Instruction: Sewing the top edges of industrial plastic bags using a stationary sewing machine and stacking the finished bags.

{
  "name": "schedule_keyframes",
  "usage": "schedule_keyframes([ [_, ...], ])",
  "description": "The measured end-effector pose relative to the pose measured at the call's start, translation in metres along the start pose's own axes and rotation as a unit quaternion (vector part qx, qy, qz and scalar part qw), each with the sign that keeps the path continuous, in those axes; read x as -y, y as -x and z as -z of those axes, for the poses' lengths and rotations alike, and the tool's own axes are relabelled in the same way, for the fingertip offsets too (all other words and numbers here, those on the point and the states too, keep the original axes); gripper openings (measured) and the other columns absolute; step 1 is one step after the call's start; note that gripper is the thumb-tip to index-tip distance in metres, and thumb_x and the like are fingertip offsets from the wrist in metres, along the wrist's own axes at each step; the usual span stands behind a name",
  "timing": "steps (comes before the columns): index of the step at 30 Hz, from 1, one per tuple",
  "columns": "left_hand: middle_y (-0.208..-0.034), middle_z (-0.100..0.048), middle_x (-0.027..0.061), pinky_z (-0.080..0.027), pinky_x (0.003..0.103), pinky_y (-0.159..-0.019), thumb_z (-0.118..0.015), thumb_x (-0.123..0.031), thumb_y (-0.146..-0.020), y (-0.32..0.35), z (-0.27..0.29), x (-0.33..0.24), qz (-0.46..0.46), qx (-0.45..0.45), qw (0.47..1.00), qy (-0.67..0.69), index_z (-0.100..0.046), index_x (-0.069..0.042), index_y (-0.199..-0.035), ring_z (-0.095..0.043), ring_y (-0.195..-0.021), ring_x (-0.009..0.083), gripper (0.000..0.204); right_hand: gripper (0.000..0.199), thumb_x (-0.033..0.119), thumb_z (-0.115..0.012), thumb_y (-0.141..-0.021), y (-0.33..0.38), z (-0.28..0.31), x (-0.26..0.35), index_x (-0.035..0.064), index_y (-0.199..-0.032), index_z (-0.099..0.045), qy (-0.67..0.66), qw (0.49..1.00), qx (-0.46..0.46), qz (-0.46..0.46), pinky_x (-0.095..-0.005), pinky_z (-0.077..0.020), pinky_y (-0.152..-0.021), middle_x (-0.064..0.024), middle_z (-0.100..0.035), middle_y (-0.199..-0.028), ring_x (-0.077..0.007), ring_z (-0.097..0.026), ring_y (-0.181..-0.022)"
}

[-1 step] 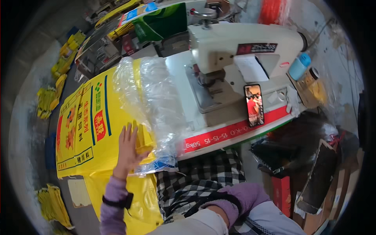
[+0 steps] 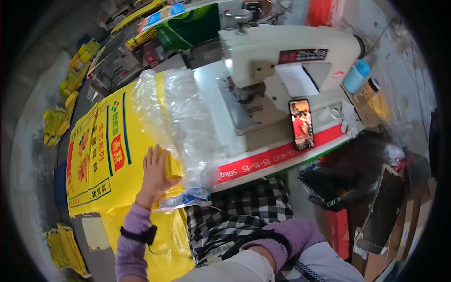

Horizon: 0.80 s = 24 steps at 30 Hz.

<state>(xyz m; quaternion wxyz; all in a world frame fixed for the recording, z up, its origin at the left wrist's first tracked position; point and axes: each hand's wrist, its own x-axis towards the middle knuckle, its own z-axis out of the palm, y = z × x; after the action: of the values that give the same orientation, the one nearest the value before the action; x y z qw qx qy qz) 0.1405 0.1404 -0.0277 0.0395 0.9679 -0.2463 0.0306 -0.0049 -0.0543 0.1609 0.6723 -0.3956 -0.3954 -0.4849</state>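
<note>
The yellow sack (image 2: 101, 155) is a woven, slightly glossy bag printed with red, green and blue panels, lying flat on the tabletop (image 2: 211, 94) and hanging over its near edge. The left hand (image 2: 155, 176) presses flat on it, its grip apart, fingers spread, not clamped on anything. Just right of that hand a crinkled clear plastic liner (image 2: 181, 122) bulges out of the sack's mouth. Further right stands a smooth white sewing machine (image 2: 286, 56), a phone (image 2: 301, 123) propped against it. The right hand is hidden below a purple sleeve (image 2: 286, 239); I cannot tell its grip.
</note>
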Motion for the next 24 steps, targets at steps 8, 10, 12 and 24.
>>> schedule_keyframes([
  [8,-0.119,-0.062,0.0255,-0.048,0.042,-0.094,-0.059,-0.015,-0.090,-0.009,-0.050,0.054,-0.005,-0.179,0.984,0.015,-0.057,0.004,-0.123,-0.059,-0.110,0.0415,0.038,0.014,0.021,-0.061,-0.085,0.020,0.064,-0.005,0.0089,-0.090,-0.060,0.066,0.964,0.252,0.061,-0.0292,-0.0395,-0.048,-0.0034,-0.055,-0.081,-0.0153,-0.046,-0.054],
  [10,-0.094,-0.071,0.0193,-0.050,0.034,-0.070,-0.055,-0.007,-0.091,-0.015,-0.044,0.054,0.284,-0.153,0.927,0.193,-0.062,0.005,-0.115,-0.069,-0.084,0.0303,0.027,0.019,0.020,-0.051,-0.091,0.085,0.070,-0.011,0.0017,-0.094,-0.056,-0.171,0.887,0.232,-0.360,-0.0386,-0.0496,-0.071,-0.0158,-0.059,-0.088,-0.0290,-0.062,-0.082],
  [12,-0.088,-0.071,0.0163,-0.047,0.034,-0.065,-0.055,-0.006,-0.091,-0.008,-0.030,0.048,0.229,-0.172,0.930,0.230,-0.062,0.006,-0.113,-0.067,-0.079,0.0256,0.026,0.017,0.014,-0.055,-0.083,0.078,0.090,-0.027,0.0031,-0.096,-0.053,0.058,0.909,0.326,-0.253,-0.0434,-0.0495,-0.059,-0.0131,-0.057,-0.077,-0.0350,-0.060,-0.067],
  [24,-0.096,-0.063,0.0114,-0.047,0.033,-0.082,-0.076,-0.009,-0.078,0.038,-0.016,-0.063,0.050,-0.086,0.911,0.399,-0.064,0.002,-0.102,-0.060,-0.087,0.0239,0.029,0.029,0.020,-0.064,-0.091,0.211,0.145,-0.091,0.0042,-0.115,-0.057,0.215,0.797,0.063,-0.560,-0.0383,-0.0528,-0.080,-0.0160,-0.067,-0.102,-0.0327,-0.067,-0.094],
])
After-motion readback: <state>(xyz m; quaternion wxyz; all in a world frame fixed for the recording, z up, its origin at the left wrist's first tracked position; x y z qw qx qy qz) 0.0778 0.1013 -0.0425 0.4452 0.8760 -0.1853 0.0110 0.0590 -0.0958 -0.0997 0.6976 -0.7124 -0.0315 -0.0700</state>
